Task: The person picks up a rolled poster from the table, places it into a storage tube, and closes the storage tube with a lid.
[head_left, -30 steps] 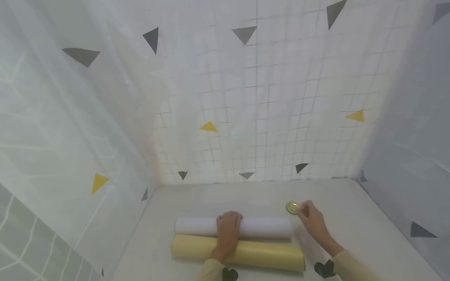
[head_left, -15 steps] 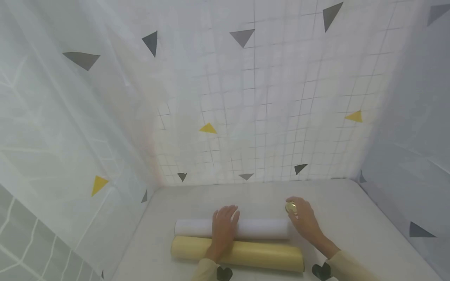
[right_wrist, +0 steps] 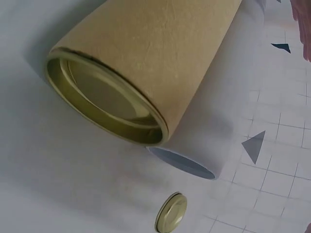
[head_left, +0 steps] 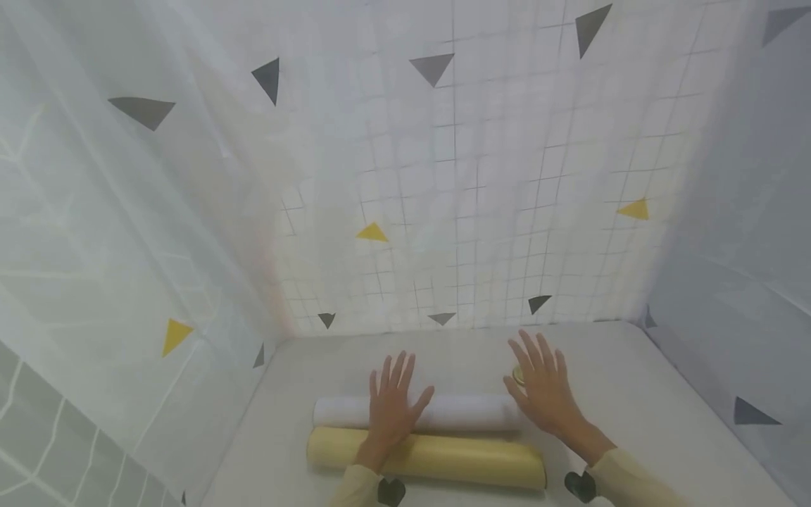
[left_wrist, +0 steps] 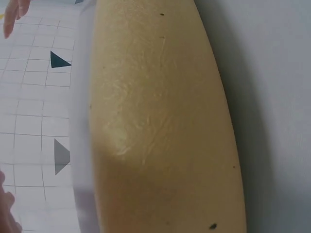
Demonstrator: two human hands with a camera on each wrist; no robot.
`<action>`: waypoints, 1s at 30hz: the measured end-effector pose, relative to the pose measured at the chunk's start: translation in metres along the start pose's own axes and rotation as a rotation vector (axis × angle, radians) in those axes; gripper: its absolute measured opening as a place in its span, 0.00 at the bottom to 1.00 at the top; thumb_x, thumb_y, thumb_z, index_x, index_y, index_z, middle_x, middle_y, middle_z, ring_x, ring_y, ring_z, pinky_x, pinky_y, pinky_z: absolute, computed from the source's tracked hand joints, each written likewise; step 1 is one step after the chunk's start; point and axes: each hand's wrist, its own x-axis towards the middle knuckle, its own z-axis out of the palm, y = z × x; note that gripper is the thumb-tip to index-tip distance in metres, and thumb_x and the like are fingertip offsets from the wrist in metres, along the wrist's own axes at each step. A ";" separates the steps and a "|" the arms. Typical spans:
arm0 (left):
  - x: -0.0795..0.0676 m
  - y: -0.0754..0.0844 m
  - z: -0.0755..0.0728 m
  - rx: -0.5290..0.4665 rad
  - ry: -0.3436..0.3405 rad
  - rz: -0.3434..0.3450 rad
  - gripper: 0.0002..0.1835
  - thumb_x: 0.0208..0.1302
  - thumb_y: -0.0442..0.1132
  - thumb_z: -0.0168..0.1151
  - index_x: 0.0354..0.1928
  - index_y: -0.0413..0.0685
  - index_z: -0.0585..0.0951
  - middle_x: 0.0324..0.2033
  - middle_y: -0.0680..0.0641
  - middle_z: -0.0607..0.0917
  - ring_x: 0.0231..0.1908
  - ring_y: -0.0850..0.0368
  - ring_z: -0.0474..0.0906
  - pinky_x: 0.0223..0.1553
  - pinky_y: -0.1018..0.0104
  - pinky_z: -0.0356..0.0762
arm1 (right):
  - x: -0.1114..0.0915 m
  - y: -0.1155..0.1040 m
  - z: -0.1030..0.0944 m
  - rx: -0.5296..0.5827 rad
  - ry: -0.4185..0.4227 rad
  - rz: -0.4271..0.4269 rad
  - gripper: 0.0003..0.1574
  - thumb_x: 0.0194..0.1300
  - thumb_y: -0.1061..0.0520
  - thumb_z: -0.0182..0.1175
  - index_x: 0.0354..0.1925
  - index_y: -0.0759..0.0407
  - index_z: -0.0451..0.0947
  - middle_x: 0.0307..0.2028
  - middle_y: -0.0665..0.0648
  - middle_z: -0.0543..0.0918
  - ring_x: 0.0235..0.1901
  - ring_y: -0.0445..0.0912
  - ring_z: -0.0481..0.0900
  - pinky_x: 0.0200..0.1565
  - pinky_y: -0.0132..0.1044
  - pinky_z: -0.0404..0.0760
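A tan cardboard tube point(head_left: 469, 461) lies across the white surface, with a white roll point(head_left: 472, 413) alongside its far side. In the right wrist view the tan tube point(right_wrist: 150, 53) has a gold metal cap in its end, and the white roll point(right_wrist: 214, 141) shows an open, hollow end. My left hand point(head_left: 391, 412) is spread over both, fingers straight; whether it touches them I cannot tell. My right hand point(head_left: 546, 391), fingers also spread, is just beyond the rolls' right ends. It partly hides a round gold lid point(head_left: 519, 375), which lies apart from the rolls in the right wrist view.
A white grid-patterned sheet point(head_left: 500, 211) with grey and yellow triangles rises behind the surface. Pale side panels point(head_left: 747, 232) stand at right and left. White surface point(head_left: 665, 436) extends right of the rolls.
My right hand has released the gold lid and spread its fingers. My left hand has loosened from the white roll, moved slightly left and straightened its fingers. The rolls stay in place.
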 end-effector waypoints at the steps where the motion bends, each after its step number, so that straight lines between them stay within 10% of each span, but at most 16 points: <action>1: 0.000 -0.001 -0.001 -0.002 -0.008 -0.004 0.40 0.71 0.67 0.51 0.77 0.52 0.66 0.76 0.44 0.69 0.77 0.35 0.61 0.73 0.27 0.55 | 0.000 0.002 0.001 -0.008 -0.004 -0.001 0.44 0.66 0.46 0.60 0.76 0.58 0.62 0.77 0.67 0.61 0.75 0.71 0.56 0.67 0.78 0.56; 30: 0.002 -0.016 -0.007 0.003 -0.025 -0.104 0.40 0.70 0.72 0.47 0.78 0.61 0.64 0.78 0.46 0.67 0.79 0.37 0.56 0.75 0.24 0.43 | -0.011 0.023 -0.016 0.051 -0.124 0.128 0.44 0.77 0.35 0.46 0.79 0.55 0.54 0.79 0.68 0.55 0.77 0.72 0.48 0.70 0.79 0.47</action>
